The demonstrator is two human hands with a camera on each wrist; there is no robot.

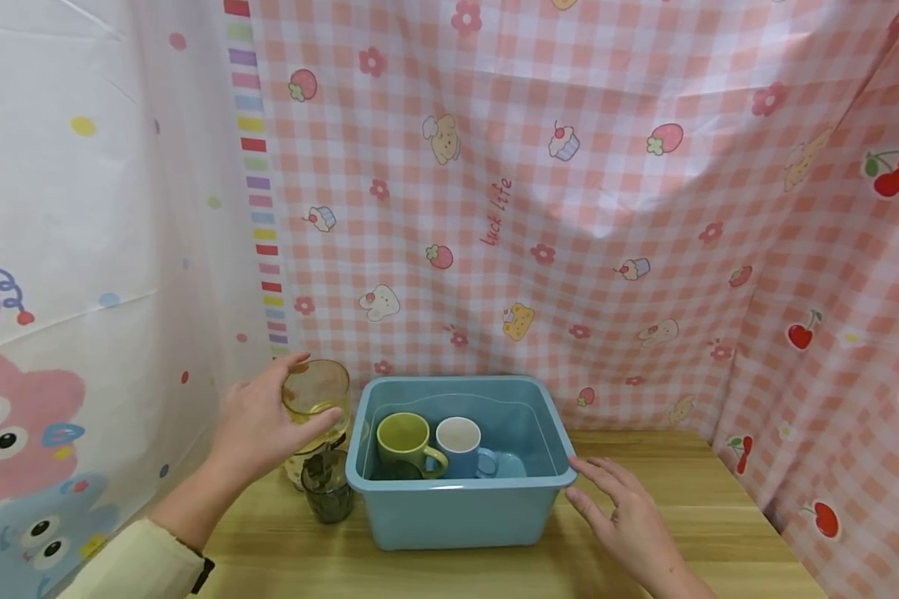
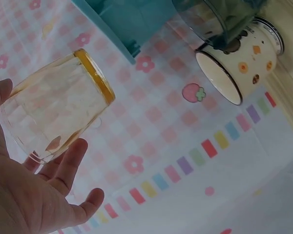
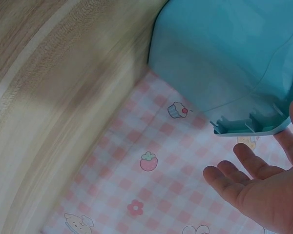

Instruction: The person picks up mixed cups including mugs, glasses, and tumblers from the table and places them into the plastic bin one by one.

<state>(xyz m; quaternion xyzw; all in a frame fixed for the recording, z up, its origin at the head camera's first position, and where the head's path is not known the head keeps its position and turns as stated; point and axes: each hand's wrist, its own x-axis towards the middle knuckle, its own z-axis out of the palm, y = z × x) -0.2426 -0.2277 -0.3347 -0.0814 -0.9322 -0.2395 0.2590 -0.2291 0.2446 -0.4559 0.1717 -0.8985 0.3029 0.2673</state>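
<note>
My left hand point(image 1: 258, 424) holds a clear amber-tinted drinking glass point(image 1: 316, 391) above the table, left of the blue plastic bin point(image 1: 457, 520). The left wrist view shows the glass tipped sideways between thumb and fingers, its yellow-edged end point(image 2: 96, 78) pointing away from the palm. At the bin's right side, my right hand point(image 1: 620, 503) touches the rim with its fingertips, the fingers only slightly bent. Inside the bin stand an olive-green mug point(image 1: 402, 445) and a blue mug point(image 1: 460, 462) with a white interior. A dark glass shows partly behind the bin's front rim.
A smoky grey glass point(image 1: 328, 497) stands on the wooden table point(image 1: 270, 557) just left of the bin. Beside it is a cream mug point(image 2: 246, 63) with a dark rim and printed pictures, mostly hidden in the head view. A pink checked cloth point(image 1: 569, 208) hangs behind.
</note>
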